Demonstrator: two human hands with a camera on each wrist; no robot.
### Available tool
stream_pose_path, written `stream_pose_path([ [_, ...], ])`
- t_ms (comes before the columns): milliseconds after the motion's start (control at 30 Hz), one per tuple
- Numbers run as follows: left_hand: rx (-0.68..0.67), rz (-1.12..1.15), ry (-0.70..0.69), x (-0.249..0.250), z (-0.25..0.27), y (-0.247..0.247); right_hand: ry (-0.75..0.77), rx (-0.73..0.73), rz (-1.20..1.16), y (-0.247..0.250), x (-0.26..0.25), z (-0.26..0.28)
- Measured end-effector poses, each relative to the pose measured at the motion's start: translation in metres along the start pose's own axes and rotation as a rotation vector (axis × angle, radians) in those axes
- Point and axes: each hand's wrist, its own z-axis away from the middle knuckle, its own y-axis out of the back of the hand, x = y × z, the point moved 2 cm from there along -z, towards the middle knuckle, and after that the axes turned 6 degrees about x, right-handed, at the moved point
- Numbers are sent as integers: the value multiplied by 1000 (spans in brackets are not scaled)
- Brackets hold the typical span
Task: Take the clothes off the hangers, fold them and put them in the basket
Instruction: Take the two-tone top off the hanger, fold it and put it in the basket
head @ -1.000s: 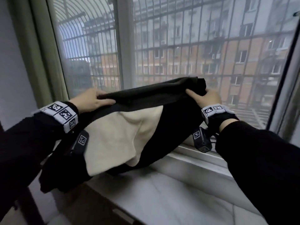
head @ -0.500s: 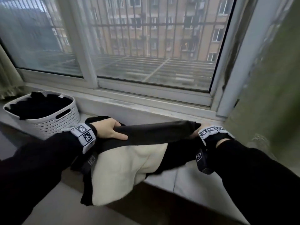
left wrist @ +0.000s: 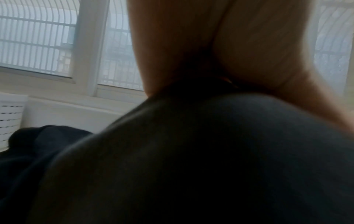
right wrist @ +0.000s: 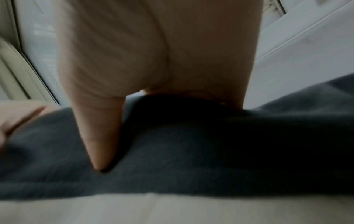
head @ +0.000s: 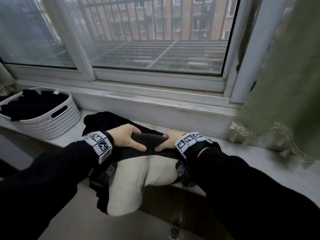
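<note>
A black and cream garment [head: 138, 172] lies bunched on the white window ledge [head: 259, 163], its cream part hanging over the front edge. My left hand [head: 128, 137] grips its black upper fold from the left, thumb on top. My right hand [head: 168, 140] grips the same fold from the right, thumb nearly meeting the left one. The left wrist view shows my palm [left wrist: 239, 45] over dark fabric [left wrist: 191, 159]. The right wrist view shows my thumb [right wrist: 99, 136] pressed into the black cloth [right wrist: 210, 144]. A white slatted basket [head: 57, 122] with dark folded clothes stands at the ledge's left end.
The window frame [head: 155, 84] runs close behind the ledge. A green curtain [head: 285, 84] hangs at the right, its hem pooling on the ledge. Below the ledge is tiled floor [head: 78, 219] with a round drain [head: 174, 232].
I have lowered the garment from the air onto the ledge and brought my two hands close together, gathering the black fold between them. The view has tilted down to the ledge.
</note>
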Motion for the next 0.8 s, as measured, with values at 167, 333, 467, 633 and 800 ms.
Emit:
stream_pose_path([
  [167, -220, 72, 169, -54, 21, -32, 11, -126, -14, -3, 3, 6],
  [333, -314, 40, 268, -120, 37, -84, 25, -168, 27, -2, 8, 7],
  [467, -339, 202, 327, -138, 49, -102, 18, -174, 77, -8, 13, 5],
  [633, -356, 232, 398, -153, 74, -93, -57, -168, 120, -13, 22, 6],
  [800, -172, 68, 313, -163, 91, -32, -150, -125, 131, -22, 32, 6],
])
